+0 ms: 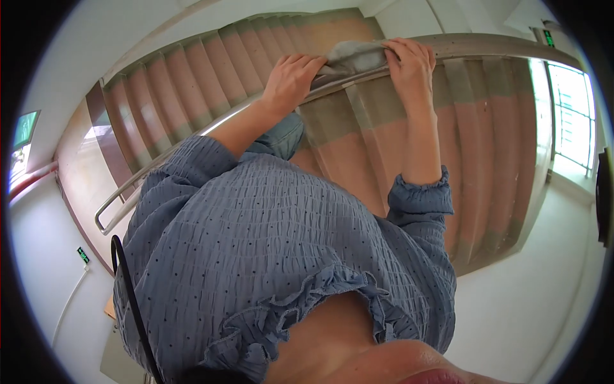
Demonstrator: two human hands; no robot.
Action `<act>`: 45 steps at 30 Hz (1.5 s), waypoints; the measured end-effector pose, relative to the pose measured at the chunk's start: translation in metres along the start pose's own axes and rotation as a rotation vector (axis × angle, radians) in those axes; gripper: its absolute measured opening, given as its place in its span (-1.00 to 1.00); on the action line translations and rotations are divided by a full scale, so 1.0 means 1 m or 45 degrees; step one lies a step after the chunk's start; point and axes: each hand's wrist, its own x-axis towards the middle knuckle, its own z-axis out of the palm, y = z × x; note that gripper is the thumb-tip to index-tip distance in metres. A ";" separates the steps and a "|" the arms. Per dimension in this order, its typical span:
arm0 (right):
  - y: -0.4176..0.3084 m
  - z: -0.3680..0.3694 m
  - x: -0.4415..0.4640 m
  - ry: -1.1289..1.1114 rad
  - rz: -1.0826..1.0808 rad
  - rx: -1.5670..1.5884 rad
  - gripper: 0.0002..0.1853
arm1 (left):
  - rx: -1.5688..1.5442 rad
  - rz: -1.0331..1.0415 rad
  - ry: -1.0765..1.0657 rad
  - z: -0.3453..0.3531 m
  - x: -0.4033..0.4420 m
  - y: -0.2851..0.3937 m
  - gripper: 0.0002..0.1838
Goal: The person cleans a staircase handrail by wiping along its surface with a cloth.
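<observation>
A grey cloth (358,57) lies over the top of a stair handrail (473,46), stretched between my two hands. My left hand (291,80) is closed on the cloth's left end, with fingers bent over the rail. Pinched at the other end is its right corner, in my right hand (410,67), thumb below and fingers curled on top. The middle of the cloth is slightly bunched and rests against the rail. Parts of my fingertips on the far side are hidden.
Stairs with reddish treads and grey edges run on both sides of the rail: one flight (192,77) at upper left, another (409,153) at right. A metal rail end (105,221) curves at left. A barred window (571,115) is at far right, with white walls (531,307) around.
</observation>
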 end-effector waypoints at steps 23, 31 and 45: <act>-0.057 0.091 -0.116 -0.571 -0.300 0.043 -0.59 | -0.445 -0.789 -0.489 -0.005 -0.135 -0.035 -0.71; -0.032 0.119 -0.106 -0.614 -0.266 0.170 -0.79 | -0.180 -0.598 -0.530 0.000 -0.134 -0.054 -0.72; -0.003 0.124 -0.066 -0.811 -0.298 0.005 -0.74 | -0.272 -0.743 -0.530 0.068 -0.135 -0.070 -0.67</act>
